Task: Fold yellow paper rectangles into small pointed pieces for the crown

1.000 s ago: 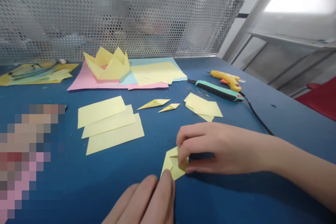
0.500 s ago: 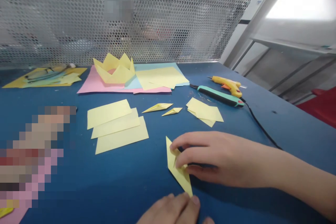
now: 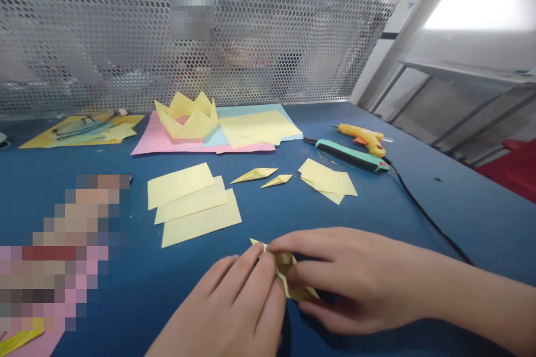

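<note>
Head view: both hands meet on a small yellow folded paper [image 3: 288,276] lying on the blue counter [image 3: 377,212], near its front edge. A clean crease probably needs the edges lined up before pressing. The right hand [image 3: 352,279] pinches the paper, fingers curled; the left hand [image 3: 238,301] presses 2 nearly flat fingers on it.
</note>
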A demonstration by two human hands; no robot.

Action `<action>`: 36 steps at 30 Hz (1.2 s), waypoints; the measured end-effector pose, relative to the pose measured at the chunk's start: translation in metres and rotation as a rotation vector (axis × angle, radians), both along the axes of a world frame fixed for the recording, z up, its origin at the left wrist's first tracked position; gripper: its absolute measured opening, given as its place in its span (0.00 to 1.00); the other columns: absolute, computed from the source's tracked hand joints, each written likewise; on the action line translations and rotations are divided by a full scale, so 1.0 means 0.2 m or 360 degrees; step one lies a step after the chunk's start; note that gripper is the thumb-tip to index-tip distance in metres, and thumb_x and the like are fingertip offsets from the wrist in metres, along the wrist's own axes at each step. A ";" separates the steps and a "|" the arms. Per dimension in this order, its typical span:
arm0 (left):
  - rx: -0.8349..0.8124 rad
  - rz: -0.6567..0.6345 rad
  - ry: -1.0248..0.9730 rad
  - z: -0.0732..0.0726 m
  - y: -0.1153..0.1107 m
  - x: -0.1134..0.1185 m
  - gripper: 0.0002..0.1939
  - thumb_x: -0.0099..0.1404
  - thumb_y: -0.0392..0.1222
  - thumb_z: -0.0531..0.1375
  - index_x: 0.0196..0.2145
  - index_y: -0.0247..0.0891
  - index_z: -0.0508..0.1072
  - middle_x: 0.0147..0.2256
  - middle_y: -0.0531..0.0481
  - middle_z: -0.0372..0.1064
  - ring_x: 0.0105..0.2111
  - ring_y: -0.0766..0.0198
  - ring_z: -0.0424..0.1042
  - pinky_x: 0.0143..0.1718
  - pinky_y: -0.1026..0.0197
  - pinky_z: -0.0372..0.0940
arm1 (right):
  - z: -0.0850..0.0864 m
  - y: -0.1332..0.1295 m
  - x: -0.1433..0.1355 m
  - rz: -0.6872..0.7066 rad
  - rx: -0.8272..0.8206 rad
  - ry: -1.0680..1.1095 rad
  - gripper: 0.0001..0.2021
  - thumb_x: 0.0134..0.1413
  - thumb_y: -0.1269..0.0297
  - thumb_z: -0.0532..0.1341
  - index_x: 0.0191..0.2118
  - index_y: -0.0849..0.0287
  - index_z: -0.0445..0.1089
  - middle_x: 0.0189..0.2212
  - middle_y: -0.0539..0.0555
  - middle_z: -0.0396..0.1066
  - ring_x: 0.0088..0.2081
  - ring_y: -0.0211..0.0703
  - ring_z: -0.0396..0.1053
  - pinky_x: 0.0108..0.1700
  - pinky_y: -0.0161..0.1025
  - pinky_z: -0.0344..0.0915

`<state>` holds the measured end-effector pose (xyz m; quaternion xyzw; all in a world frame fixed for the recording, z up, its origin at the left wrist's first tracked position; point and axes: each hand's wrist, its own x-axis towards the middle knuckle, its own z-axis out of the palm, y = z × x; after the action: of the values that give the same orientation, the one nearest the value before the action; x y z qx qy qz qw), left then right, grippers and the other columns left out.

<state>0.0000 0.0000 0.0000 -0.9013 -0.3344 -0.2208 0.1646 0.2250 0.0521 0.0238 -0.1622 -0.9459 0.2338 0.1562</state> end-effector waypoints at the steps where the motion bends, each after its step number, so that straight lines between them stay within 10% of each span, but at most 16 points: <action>1: -0.0008 0.0015 0.0040 0.00 0.01 0.00 0.15 0.71 0.36 0.45 0.47 0.39 0.69 0.47 0.54 0.75 0.46 0.65 0.73 0.48 0.63 0.63 | 0.00 0.00 0.00 -0.0005 -0.0007 0.0001 0.07 0.59 0.67 0.62 0.36 0.67 0.72 0.48 0.66 0.72 0.47 0.48 0.73 0.49 0.39 0.70; 16: -0.0004 -0.0088 0.0393 0.02 0.04 -0.02 0.19 0.71 0.38 0.43 0.52 0.33 0.67 0.51 0.49 0.72 0.49 0.59 0.73 0.46 0.57 0.67 | 0.01 0.06 0.04 -0.0125 0.0159 -0.0082 0.05 0.58 0.75 0.59 0.36 0.58 0.68 0.33 0.52 0.72 0.35 0.40 0.68 0.38 0.35 0.65; 23: -0.0161 -0.0086 0.0421 0.00 0.04 -0.02 0.15 0.69 0.35 0.47 0.46 0.38 0.71 0.48 0.51 0.73 0.46 0.57 0.72 0.44 0.57 0.67 | 0.01 0.05 0.04 -0.0221 0.0150 -0.0129 0.13 0.50 0.60 0.72 0.32 0.60 0.69 0.31 0.52 0.71 0.33 0.40 0.68 0.35 0.34 0.64; 36: -0.0326 -0.0117 0.0411 0.01 0.05 -0.02 0.10 0.67 0.38 0.53 0.43 0.40 0.71 0.36 0.49 0.68 0.37 0.60 0.65 0.41 0.58 0.64 | 0.00 0.07 0.05 -0.0249 0.0071 -0.0162 0.08 0.57 0.63 0.68 0.33 0.60 0.70 0.32 0.51 0.70 0.34 0.37 0.68 0.37 0.31 0.65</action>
<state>-0.0047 0.0101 0.0022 -0.9459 -0.2980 -0.0737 0.1054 0.2342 0.0659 0.0228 -0.2436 -0.9420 0.1913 0.1291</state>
